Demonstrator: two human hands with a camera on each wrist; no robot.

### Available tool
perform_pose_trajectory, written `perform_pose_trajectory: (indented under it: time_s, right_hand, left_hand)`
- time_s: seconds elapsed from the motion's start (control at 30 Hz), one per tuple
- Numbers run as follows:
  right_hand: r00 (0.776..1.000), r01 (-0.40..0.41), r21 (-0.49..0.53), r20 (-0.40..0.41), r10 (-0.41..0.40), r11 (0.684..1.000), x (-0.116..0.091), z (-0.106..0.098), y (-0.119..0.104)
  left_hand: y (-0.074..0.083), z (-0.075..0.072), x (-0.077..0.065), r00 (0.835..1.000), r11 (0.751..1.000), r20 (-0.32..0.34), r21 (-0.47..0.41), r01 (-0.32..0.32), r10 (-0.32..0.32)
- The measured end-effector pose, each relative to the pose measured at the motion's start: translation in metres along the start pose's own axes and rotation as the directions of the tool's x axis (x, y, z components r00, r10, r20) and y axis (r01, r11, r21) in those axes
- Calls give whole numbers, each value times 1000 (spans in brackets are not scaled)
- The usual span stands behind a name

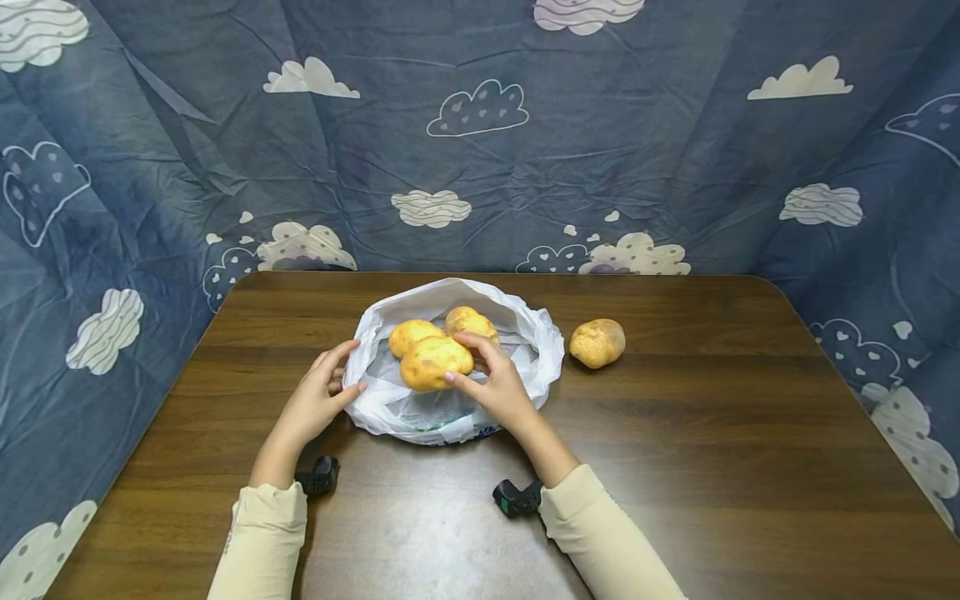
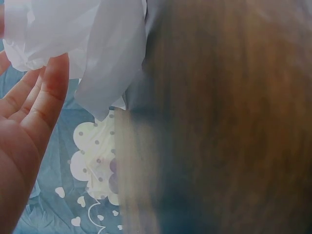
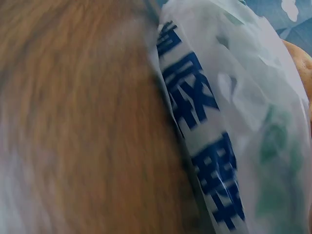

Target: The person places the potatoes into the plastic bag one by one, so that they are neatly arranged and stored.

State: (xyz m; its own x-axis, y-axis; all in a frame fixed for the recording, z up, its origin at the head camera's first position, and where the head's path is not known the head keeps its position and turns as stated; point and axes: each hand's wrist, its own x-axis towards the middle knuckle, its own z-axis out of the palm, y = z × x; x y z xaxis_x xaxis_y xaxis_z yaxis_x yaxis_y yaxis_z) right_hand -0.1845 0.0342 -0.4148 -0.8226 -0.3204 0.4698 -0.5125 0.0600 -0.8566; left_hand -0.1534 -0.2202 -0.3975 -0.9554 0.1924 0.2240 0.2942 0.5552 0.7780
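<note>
A white plastic bag [image 1: 551, 346] stands with its mouth wide apart, and two yellow potatoes [image 1: 412, 333] [image 1: 467, 320] lie inside it. My right hand [image 1: 495, 383] pinches another potato [image 1: 433, 364] between thumb and fingers, over the bag's mouth. At the left rim, my left hand [image 1: 318, 396] touches the bag with loosely extended fingers. In the left wrist view those fingers [image 2: 54, 90] lie against the hanging plastic. The bag's side [image 3: 195, 97] carries blue printing in the right wrist view, where a sliver of potato [image 3: 303, 66] shows at the edge.
One more potato [image 1: 597, 343] rests on the brown wooden table [image 1: 712, 433], right of the bag. Behind the table hangs a blue cloth [image 1: 480, 167] with cloud patterns. Black devices [image 1: 318, 477] [image 1: 517, 498] are worn at both wrists.
</note>
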Motion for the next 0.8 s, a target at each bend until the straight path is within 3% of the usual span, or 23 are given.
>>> perform_pose_trajectory:
  time_s: [0.43,0.8]
  right_hand:
    - [999,-39,-48,18,40,998,-2,16,3]
    - [990,-129,-53,43,132,990,-6,20,6]
  left_hand:
    - [1,0,0,1000,1000,-1,-9,-5,5]
    - [2,-1,-1,1000,1000,-3,-9,-10,10]
